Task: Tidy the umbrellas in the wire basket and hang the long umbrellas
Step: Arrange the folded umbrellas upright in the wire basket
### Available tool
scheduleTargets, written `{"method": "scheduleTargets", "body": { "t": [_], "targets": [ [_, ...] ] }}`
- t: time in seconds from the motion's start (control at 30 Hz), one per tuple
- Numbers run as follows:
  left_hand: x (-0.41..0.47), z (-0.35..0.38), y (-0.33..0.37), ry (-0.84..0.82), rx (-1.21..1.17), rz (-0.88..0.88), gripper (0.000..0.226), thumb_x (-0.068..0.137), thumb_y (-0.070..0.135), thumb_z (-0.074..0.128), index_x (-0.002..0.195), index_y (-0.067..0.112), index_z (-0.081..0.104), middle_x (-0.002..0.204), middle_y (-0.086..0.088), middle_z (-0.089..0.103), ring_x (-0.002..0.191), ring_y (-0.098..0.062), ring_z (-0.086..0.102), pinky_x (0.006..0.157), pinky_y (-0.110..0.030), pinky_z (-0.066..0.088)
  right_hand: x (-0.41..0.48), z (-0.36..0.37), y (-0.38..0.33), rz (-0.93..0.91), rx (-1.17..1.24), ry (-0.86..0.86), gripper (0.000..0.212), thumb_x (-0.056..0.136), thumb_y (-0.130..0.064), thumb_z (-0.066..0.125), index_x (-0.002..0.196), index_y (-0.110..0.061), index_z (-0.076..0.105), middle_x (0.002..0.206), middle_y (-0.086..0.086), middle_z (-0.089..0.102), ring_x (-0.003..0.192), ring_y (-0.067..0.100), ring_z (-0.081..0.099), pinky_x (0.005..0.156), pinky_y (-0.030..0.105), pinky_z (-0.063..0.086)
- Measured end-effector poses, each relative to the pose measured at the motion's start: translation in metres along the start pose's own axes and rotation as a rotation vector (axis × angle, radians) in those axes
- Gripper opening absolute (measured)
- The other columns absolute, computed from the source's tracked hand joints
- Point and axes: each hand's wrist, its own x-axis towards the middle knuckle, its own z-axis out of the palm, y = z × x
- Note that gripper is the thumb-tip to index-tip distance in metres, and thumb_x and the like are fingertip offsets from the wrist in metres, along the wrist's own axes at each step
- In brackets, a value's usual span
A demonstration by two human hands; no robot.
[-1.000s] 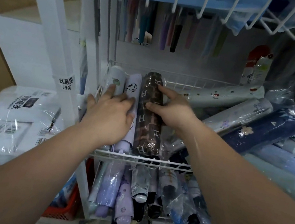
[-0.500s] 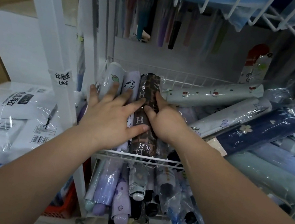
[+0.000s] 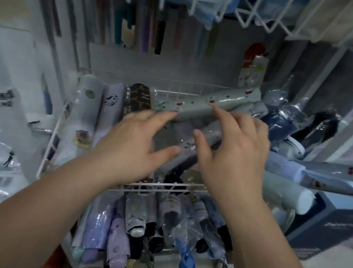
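Hovering over the basket (image 3: pixel 162 186) with left hand (image 3: pixel 132 140) and right hand (image 3: pixel 235 153), both empty, fingers spread wide and loosely bent. Aiming, by the look of it, at the cherry umbrella (image 3: pixel 223 102) along the basket's back, right of its middle. Lying slantwise there: low end toward the basket's middle, high end out past the basket's back right, propped on the heap (image 3: pixel 288 129).

Reaching closest with the right index fingertip (image 3: pixel 215 109), at or just short of the wrap near mid-length; cannot tell whether touching, given the blur. Holding the left fingertips (image 3: pixel 170 115) just beside the low end.

Showing at the basket's left a row (image 3: pixel 111 104) of three umbrellas laid front to back, the brown umbrella (image 3: pixel 139 98) innermost. Probably calls for swinging the cherry umbrella's long axis from slant to front-to-back and laying it just beside the brown umbrella: right hand round the middle, left hand steering the low end. Risks slipping on the glossy wrap, or dragging neighbours off the heap.
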Motion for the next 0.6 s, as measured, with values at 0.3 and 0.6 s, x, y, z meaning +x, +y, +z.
{"method": "scheduleTargets", "body": {
  "t": [0.3,0.6],
  "targets": [
    [0.055,0.056,0.037,-0.234,-0.342,0.092,0.096,0.061,0.069,0.075,0.144,0.062,0.028,0.152,0.009,0.039,0.14,-0.008,0.041,0.117,-0.033,0.034,-0.004,-0.029,0.038,0.213,-0.128,-0.119,0.09,0.085,-0.042,0.075,0.158,-0.026,0.025,0.162,0.012,0.009,0.143,0.035,0.026,0.116,0.047,0.035],
    [0.071,0.075,0.026,-0.316,-0.413,0.072,0.093,0.062,0.047,0.089,0.134,0.068,0.033,0.144,0.011,0.05,0.13,-0.01,0.053,0.11,-0.041,0.046,0.0,-0.022,0.04,0.155,-0.316,-0.259,0.092,0.084,-0.051,0.072,0.157,-0.033,0.02,0.168,0.007,-0.014,0.145,0.03,0.036,0.114,0.046,0.032]
  ]
}}
